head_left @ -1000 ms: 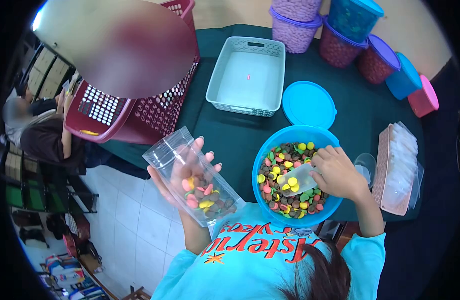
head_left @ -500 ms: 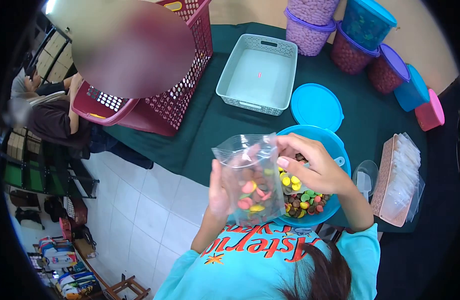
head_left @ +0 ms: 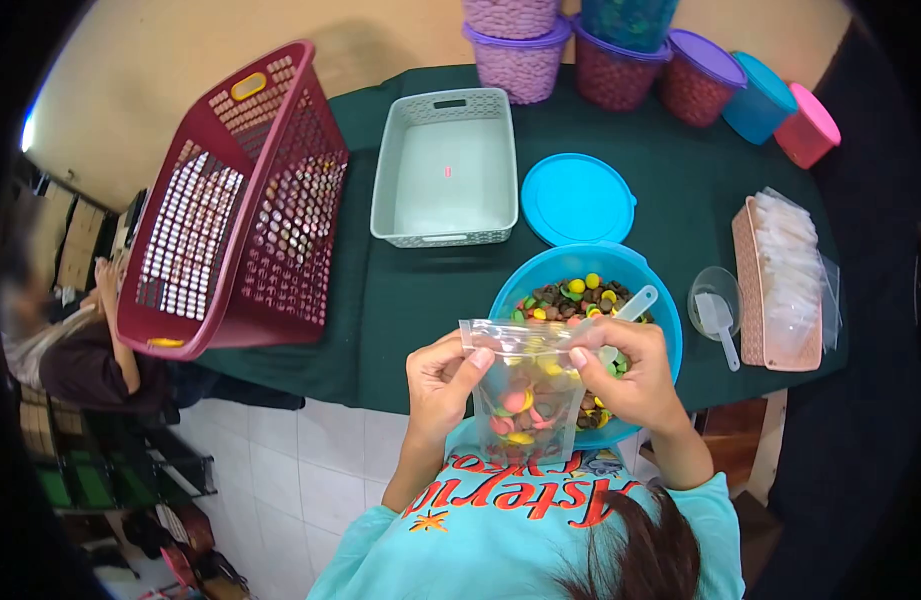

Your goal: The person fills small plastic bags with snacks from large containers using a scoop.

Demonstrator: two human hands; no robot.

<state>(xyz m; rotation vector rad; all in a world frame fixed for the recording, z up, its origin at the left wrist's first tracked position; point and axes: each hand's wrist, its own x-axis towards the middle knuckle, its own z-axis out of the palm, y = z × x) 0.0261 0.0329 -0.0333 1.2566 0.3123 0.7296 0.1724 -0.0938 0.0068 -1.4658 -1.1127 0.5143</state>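
A clear plastic pouch [head_left: 525,410], partly filled with pink, yellow and brown candies, hangs upright between my hands. My left hand [head_left: 442,385] pinches its upper left edge, and my right hand [head_left: 630,375] pinches the upper right edge. Behind and beneath the pouch is a round blue tub [head_left: 665,310] of mixed green, yellow, pink and brown candies. A scoop with a pale handle [head_left: 637,303] rests in that tub, partly hidden by my right hand.
Around the tub are a blue lid [head_left: 578,198], a grey-green tray [head_left: 445,180], a maroon basket [head_left: 280,190], a small cup with a white scoop [head_left: 715,312] and a pink basket of clear pouches [head_left: 780,290]. Lidded containers [head_left: 698,85] line the back. Another person [head_left: 90,350] is at the left.
My left hand has gone from the pouch's side to its upper edge, and my right hand now pinches the opposite top corner. The view has shifted; the blurred patch over the maroon basket is gone.
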